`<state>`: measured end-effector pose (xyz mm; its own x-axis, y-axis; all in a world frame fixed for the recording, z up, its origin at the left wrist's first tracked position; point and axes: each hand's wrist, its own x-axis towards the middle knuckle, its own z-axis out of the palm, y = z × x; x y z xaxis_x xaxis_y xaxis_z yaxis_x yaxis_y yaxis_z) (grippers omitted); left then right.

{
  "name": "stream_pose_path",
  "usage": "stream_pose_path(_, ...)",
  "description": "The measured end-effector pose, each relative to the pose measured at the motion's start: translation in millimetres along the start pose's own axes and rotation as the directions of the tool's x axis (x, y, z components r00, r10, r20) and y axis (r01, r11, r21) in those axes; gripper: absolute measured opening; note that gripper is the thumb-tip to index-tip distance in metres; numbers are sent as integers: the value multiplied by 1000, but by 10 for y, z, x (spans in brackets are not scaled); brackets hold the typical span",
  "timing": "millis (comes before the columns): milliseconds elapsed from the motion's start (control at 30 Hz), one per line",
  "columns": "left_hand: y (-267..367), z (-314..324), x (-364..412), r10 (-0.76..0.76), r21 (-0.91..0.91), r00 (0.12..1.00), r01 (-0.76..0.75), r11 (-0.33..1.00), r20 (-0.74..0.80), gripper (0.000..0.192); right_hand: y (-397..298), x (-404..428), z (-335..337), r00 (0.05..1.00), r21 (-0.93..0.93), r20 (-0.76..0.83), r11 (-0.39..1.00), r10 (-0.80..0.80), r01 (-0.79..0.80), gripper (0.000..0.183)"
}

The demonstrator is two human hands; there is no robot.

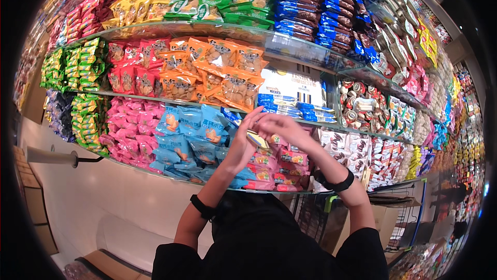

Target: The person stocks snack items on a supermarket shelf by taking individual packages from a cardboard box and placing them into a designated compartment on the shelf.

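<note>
My left hand [241,146] is raised in front of the glass shelves, with small wrapped snack packets [257,139] in its grip. A blue wrapper end [231,117] pokes out past its fingers. My right hand [281,127] is bent over against the left one; whether its fingers pinch a packet is hidden. Just beyond both hands, a few blue-and-white packets [277,105] lie in a shelf bin before a white printed box [295,80]. Below the hands are pale blue biscuit bags [194,136] and pink packets [292,157].
Orange biscuit bags [221,68] fill the bin to the left. Clear dividers and a glass shelf edge [303,47] run across above. A wire cart [417,214] holding a cardboard box [382,218] stands at lower right. A metal post [52,155] juts out at left.
</note>
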<state>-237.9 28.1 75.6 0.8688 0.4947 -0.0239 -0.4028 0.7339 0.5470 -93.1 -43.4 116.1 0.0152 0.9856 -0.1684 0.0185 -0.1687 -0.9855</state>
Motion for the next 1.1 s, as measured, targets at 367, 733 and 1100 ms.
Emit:
stream_pose_path(367, -129, 119, 77, 44, 233, 999, -49, 971, 27, 23, 63, -307, -34, 987, 126, -156, 992, 43, -23, 15)
stream_pose_path(733, -226, -97, 75, 34, 446, 999, -17, 895, -32, 35, 39, -401, -491, 863, -521, -466, 849, -195, -90, 18)
stream_pose_path(1100, -137, -145, 3, -12, 486, 995, 59, 872, -100, 30, 364, 222, -1037, 902, -855, -269, 516, -339, -62, 19)
